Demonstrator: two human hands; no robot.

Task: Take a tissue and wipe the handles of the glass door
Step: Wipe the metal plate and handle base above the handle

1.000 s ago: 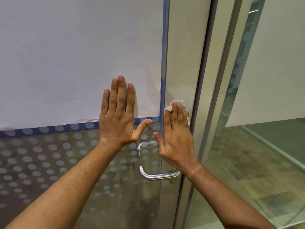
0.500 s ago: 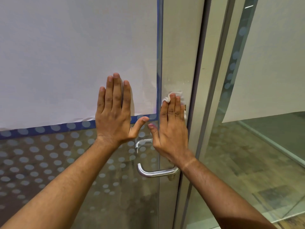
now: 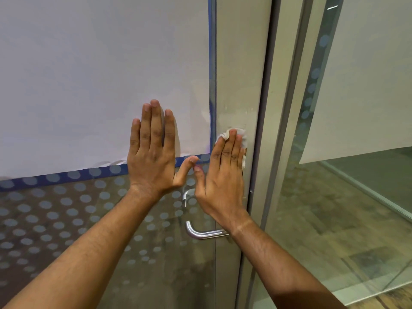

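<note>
My left hand (image 3: pixel 153 152) lies flat on the glass door (image 3: pixel 89 85), fingers up and thumb out, holding nothing. My right hand (image 3: pixel 223 175) presses a crumpled white tissue (image 3: pixel 243 137) flat against the door's beige metal stile (image 3: pixel 240 63); the tissue shows above and beside my fingertips. A curved steel lever handle (image 3: pixel 200 234) sticks out below my right wrist, partly hidden by it. A second handle (image 3: pixel 187 195) on the far side shows through the glass between my hands.
The door glass has white film above, a blue strip (image 3: pixel 66 177) and grey dots lower down. To the right stand the door frame (image 3: pixel 283 108) and a fixed glass panel (image 3: pixel 356 197) with wooden floor behind it.
My right hand with the tissue has slid a little up the stile. The left hand stays flat on the glass; the camera view shifted slightly.
</note>
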